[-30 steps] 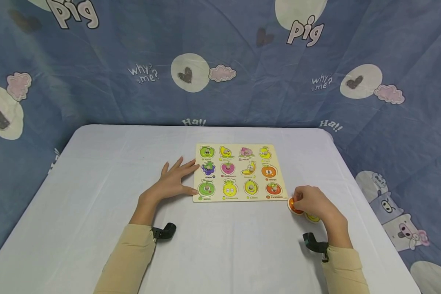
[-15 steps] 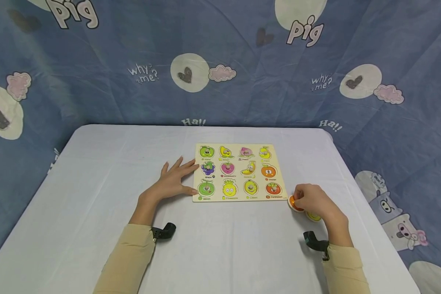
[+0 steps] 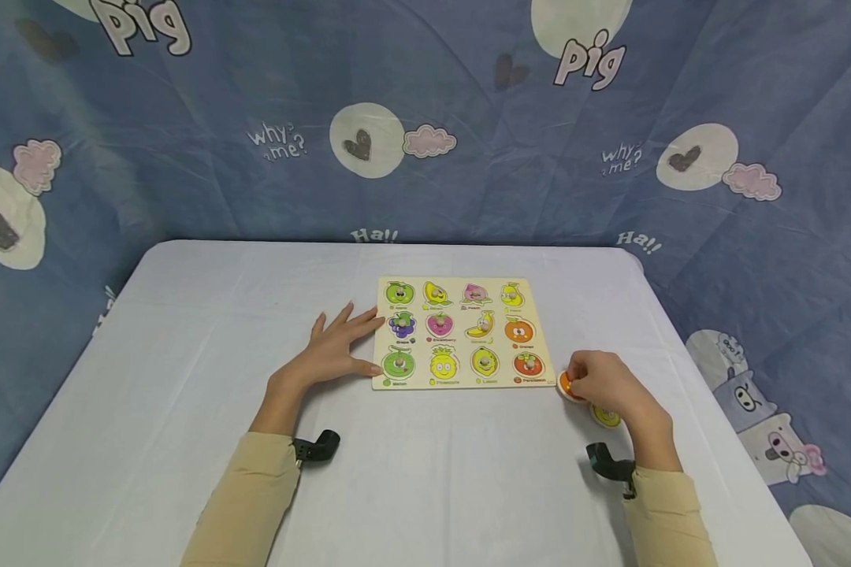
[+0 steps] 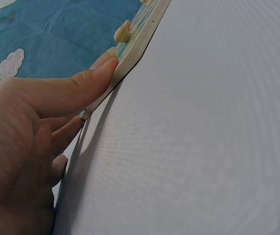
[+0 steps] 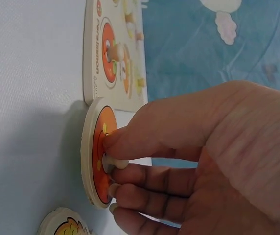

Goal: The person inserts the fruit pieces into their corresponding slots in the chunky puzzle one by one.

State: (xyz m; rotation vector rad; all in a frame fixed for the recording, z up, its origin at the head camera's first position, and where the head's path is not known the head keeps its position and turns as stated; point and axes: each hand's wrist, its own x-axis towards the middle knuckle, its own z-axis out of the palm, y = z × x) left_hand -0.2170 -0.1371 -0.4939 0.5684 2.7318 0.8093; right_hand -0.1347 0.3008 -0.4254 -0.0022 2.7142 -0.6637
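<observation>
A cream fruit puzzle board [image 3: 461,387] lies on the white table, covered with knobbed fruit pieces. My left hand [image 3: 326,350] touches its left edge with spread, straight fingers; in the left wrist view the thumb [image 4: 93,83] presses at the board's corner. My right hand [image 3: 606,382] pinches the small wooden knob of a round orange puzzle piece [image 5: 101,171] between thumb and finger. That piece sits close to the board's near right corner. A yellow piece [image 3: 606,416] lies on the table under the right hand, partly hidden.
A white cloth covers the table [image 3: 432,480]. Its far edge meets a blue patterned curtain [image 3: 489,181], which also hangs at the sides. Black wrist cameras [image 3: 317,446] sit on both wrists.
The right hand has shifted slightly away from the person, with the orange piece moving along. More of the yellow piece shows now. The left hand and board have stayed put.
</observation>
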